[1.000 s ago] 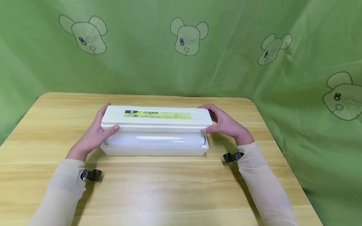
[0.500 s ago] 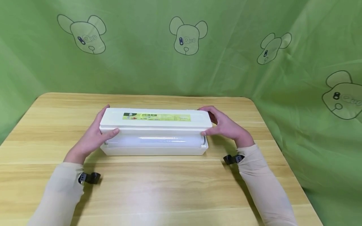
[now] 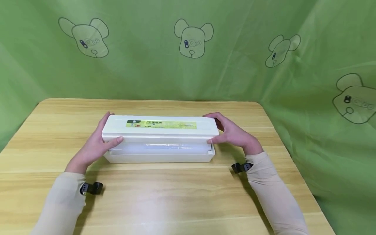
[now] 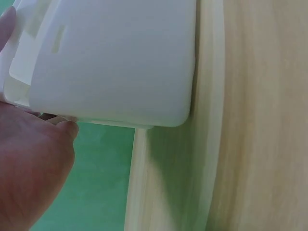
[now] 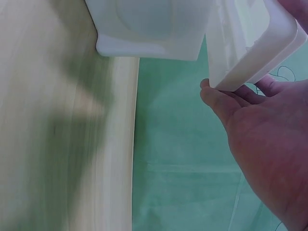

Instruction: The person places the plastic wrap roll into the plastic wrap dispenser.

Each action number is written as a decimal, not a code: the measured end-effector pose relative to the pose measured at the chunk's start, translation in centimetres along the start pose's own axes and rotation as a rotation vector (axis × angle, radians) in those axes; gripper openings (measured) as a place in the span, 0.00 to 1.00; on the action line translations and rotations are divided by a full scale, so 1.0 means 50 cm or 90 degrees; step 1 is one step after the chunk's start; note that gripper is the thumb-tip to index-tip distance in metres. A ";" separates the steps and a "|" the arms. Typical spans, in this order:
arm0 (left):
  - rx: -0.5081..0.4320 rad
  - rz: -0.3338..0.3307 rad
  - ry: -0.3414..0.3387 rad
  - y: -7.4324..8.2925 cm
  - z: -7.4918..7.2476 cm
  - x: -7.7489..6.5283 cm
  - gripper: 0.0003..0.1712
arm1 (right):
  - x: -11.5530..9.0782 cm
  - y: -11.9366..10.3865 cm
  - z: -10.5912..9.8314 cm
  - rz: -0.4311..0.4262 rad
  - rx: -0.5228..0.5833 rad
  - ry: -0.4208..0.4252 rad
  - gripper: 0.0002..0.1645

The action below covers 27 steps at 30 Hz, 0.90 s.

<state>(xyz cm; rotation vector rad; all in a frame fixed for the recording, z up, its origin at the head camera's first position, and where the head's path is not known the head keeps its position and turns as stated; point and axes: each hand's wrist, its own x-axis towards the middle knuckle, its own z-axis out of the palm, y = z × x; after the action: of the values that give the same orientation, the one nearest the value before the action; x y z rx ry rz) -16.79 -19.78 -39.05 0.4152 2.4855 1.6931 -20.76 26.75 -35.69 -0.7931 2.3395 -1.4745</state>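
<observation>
A white plastic box base (image 3: 160, 158) stands on the table and holds a roll of cling film (image 3: 160, 149). Above it is a white lid (image 3: 158, 131) with a green and yellow label, covering the back of the roll. My left hand (image 3: 91, 148) grips the lid's left end, thumb on the front edge and fingers behind. At the other end my right hand (image 3: 235, 133) pinches the lid likewise. The right wrist view shows a gap between the lid (image 5: 240, 62) and base (image 5: 149, 29). In the left wrist view, lid and base (image 4: 115, 62) sit close together.
The wooden table (image 3: 164, 199) has rounded far corners. Green cloth (image 3: 141, 68) with printed mouse-like heads hangs behind it and along the right side. A black wrist camera (image 3: 92, 188) sits on the left cuff, another wrist camera (image 3: 241, 167) on the right.
Both hands have lowered the lid slightly towards the base, so less of the cling film roll shows at the front. The base has stayed in place.
</observation>
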 end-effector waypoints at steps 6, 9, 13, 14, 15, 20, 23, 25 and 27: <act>-0.020 0.006 -0.003 -0.002 0.001 -0.007 0.57 | -0.006 -0.002 0.003 -0.009 -0.003 -0.006 0.52; -0.019 0.002 -0.004 -0.002 0.002 -0.009 0.58 | -0.009 -0.003 0.005 -0.007 -0.009 -0.011 0.52; -0.017 -0.006 -0.003 0.001 0.001 -0.014 0.59 | -0.011 -0.004 0.009 0.001 -0.015 -0.018 0.52; -0.015 -0.008 -0.002 0.002 0.001 -0.015 0.59 | -0.011 -0.004 0.010 0.002 -0.016 -0.019 0.52; -0.013 -0.008 -0.001 0.002 0.001 -0.016 0.59 | -0.011 -0.004 0.011 0.003 -0.017 -0.020 0.52; -0.010 -0.004 0.000 -0.005 0.003 -0.018 0.60 | -0.014 -0.007 0.015 0.011 -0.015 -0.024 0.51; -0.008 0.000 -0.001 -0.009 0.005 -0.020 0.61 | -0.016 -0.010 0.018 0.018 -0.006 -0.029 0.51; -0.008 0.001 -0.001 -0.010 0.005 -0.020 0.61 | -0.018 -0.013 0.020 0.023 0.002 -0.032 0.50; -0.007 0.001 -0.001 -0.010 0.006 -0.021 0.61 | -0.019 -0.014 0.021 0.028 0.006 -0.032 0.51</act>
<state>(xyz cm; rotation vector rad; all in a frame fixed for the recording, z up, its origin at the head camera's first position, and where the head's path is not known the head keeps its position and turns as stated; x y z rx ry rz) -15.81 -19.97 -39.66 0.4169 2.4749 1.7052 -19.25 26.28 -35.62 -0.7625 2.2964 -1.4295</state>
